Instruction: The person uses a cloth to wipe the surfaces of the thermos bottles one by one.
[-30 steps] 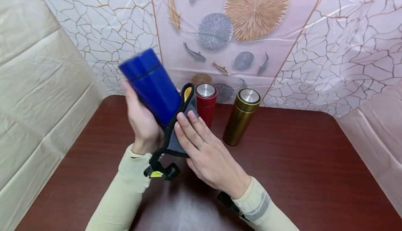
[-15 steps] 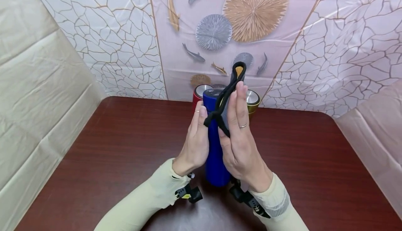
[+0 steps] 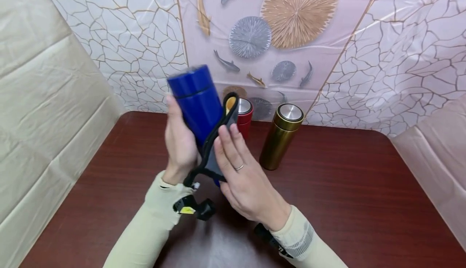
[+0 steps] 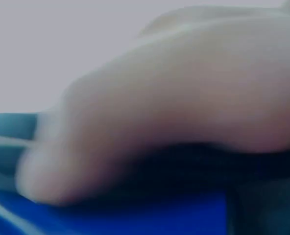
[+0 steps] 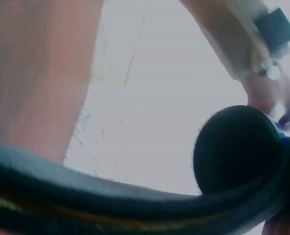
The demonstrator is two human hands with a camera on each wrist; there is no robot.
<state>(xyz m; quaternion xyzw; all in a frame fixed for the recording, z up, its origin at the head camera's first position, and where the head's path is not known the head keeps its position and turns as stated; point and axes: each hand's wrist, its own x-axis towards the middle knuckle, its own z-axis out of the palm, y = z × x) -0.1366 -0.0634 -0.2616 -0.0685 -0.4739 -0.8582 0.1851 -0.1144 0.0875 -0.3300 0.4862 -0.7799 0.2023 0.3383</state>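
Blue bottle (image 3: 196,98), tilted over the table (image 3: 346,179), between both hands.
Left hand (image 3: 180,142) grips the bottle; right hand (image 3: 247,183), fingers straight, presses black-edged gray cloth (image 3: 214,162) against its side. Cloth partly blocks the red bottle (image 3: 245,119) behind; gold bottle (image 3: 278,142) stands right of that. Patterned backdrop (image 3: 145,45) beyond.

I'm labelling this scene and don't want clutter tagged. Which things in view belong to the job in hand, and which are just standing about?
In the job:
- blue bottle, held tilted by the left hand
- grey cloth with black edging, under the right hand

Apparently not in use now:
- red bottle, partly hidden
- gold bottle
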